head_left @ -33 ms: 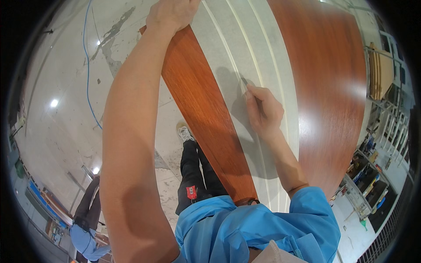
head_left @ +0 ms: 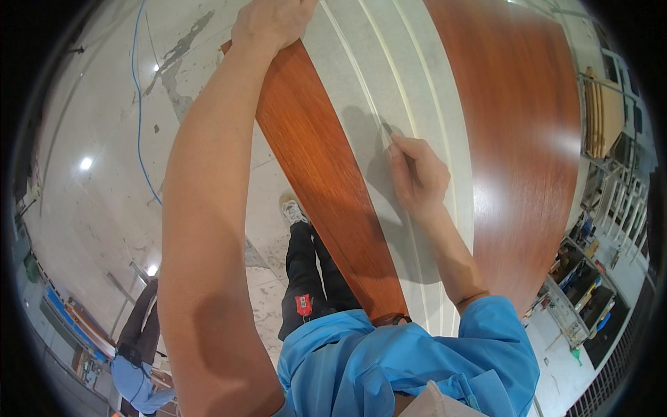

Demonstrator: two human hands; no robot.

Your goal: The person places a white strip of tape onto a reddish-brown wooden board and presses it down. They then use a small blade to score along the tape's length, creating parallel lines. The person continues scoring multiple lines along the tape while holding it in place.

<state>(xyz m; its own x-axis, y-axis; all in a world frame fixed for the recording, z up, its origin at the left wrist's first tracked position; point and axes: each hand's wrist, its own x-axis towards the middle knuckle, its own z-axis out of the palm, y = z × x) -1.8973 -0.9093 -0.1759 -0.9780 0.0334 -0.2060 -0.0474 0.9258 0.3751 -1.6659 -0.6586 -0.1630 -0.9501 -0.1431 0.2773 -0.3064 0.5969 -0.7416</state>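
My left hand point(head_left: 271, 24) reaches far up and grips the top end of a long reddish-brown board point(head_left: 319, 174) that stands on edge beside a pale grey grooved panel point(head_left: 368, 76). My right hand point(head_left: 417, 177) rests on the grey panel, its fingers closed around a thin dark tool point(head_left: 386, 128) whose tip touches a groove. The hand hides most of the tool. Both forearms are bare, with blue sleeves at the bottom of the view.
A wide glossy reddish-brown panel point(head_left: 514, 125) lies right of the grey one. My black trousers and a shoe point(head_left: 293, 208) stand on the concrete floor, where a blue cable point(head_left: 139, 125) runs. Another person point(head_left: 135, 354) bends at lower left. Shelving point(head_left: 590, 278) lines the right.
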